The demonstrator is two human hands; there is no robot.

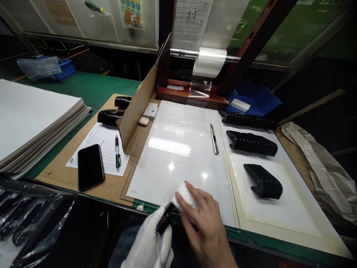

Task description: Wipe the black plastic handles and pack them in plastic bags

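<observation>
My left hand [150,238], in a white glove, is closed around a black plastic part [165,219] at the near edge of the table. Bare and blurred a little by motion, my right hand [205,219] pinches a white wiping cloth [184,195] against the upper end of that part. Much of the part is hidden by my fingers. Beyond both hands lies a glass-covered white sheet [173,149] with a utility knife [214,138] on its right side. Black molded parts [252,142] lie in a column farther right.
A phone [90,167] and pen [117,152] lie left, by an upright cardboard divider [139,108]. Stacked white sheets [36,123] fill the far left. A film roll [210,61] hangs on a bar at the back, near a blue bin [256,98].
</observation>
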